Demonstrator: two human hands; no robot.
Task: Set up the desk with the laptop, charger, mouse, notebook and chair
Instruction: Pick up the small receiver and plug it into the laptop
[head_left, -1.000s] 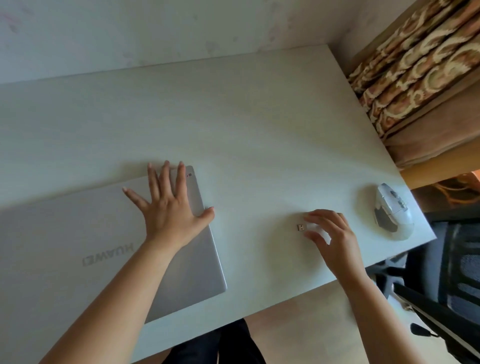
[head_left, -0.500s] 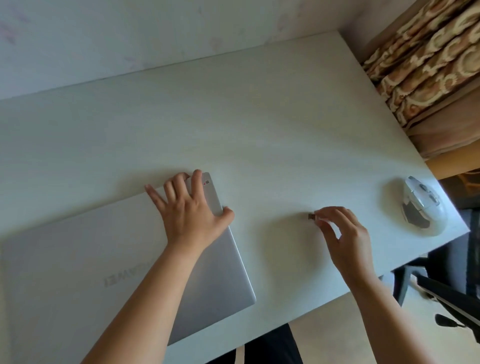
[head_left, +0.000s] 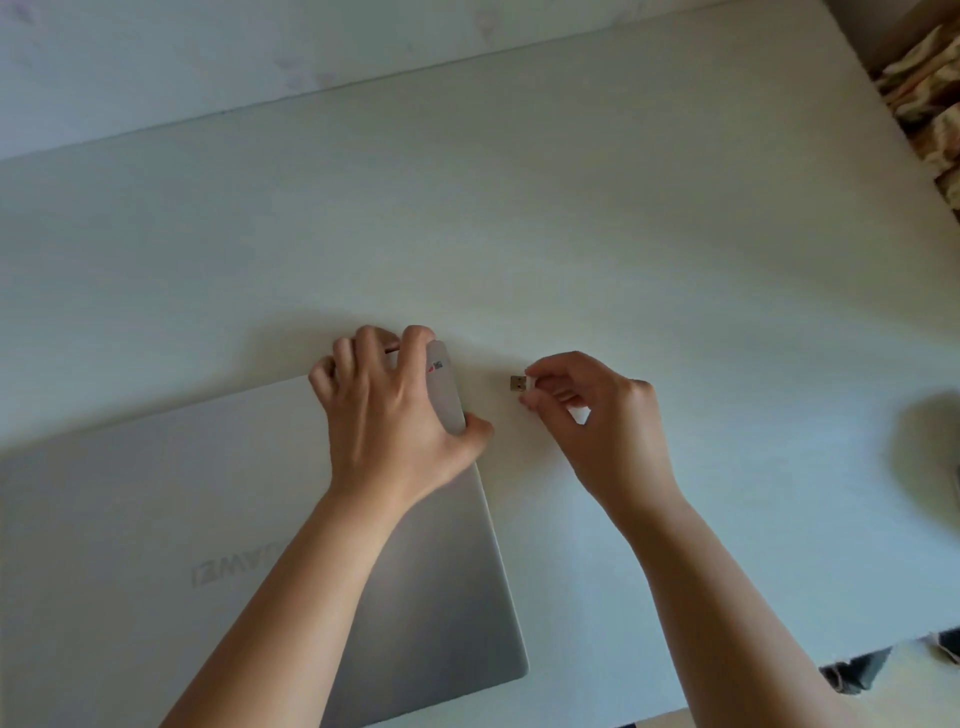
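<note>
While the closed silver laptop (head_left: 156, 519) lies flat on the pale desk (head_left: 571, 208), filling the view from about 7 to 9 o'clock, the left hand (head_left: 387, 415) clamps its far right corner, fingers curled over the back edge and thumb pressed against the right side. A small sticker (head_left: 438, 364) shows on the lid just beside the index finger. At 3 o'clock from that corner, near it but not touching, the right hand (head_left: 597, 415) pinches a small USB dongle (head_left: 518, 384) between thumb and fingertips, its metal plug pointing toward the laptop's side. Patterned fabric (head_left: 930, 93) shows at 2 o'clock beyond the desk's right edge. Toward 3 o'clock a dark blur sits at the frame's edge; I cannot tell what it is.
</note>
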